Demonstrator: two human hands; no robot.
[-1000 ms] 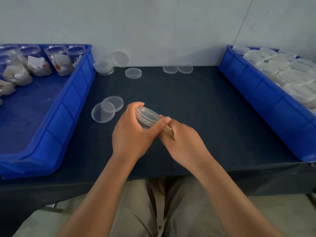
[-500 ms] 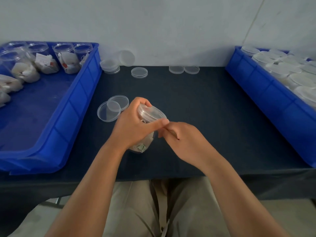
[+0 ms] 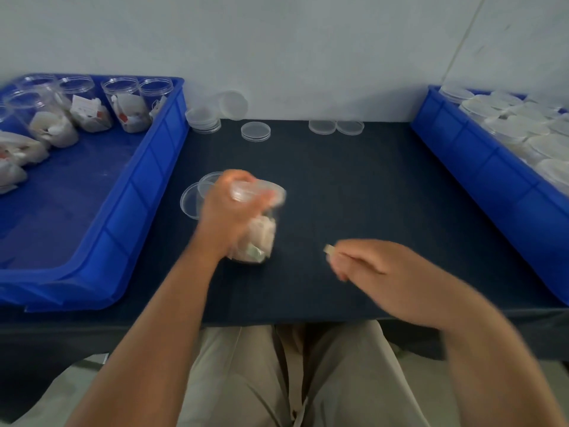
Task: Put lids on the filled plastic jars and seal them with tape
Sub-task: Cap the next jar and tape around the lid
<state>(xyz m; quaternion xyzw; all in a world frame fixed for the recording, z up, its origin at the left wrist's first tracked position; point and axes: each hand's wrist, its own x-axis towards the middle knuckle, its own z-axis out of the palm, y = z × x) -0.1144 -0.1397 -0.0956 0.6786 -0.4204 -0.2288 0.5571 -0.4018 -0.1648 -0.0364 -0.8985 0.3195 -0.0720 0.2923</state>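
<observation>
A clear plastic jar (image 3: 257,238) with white packets inside stands on the dark table (image 3: 369,195), a clear lid (image 3: 264,189) on top. My left hand (image 3: 226,211) grips the jar near its top, fingers curled round the lid edge; it is blurred. My right hand (image 3: 372,266) hovers to the right of the jar, apart from it, and pinches a small pale strip (image 3: 328,249) that looks like tape.
Two loose lids (image 3: 192,200) lie just left of the jar; more lids (image 3: 255,131) sit along the back wall. A blue bin (image 3: 144,192) at left holds open filled jars (image 3: 129,109). Another blue bin (image 3: 480,167) at right holds lidded jars (image 3: 523,131).
My right hand has pulled away from the jar to the right, holding the small strip. The jar went from tilted in my left hand to upright on the table.
</observation>
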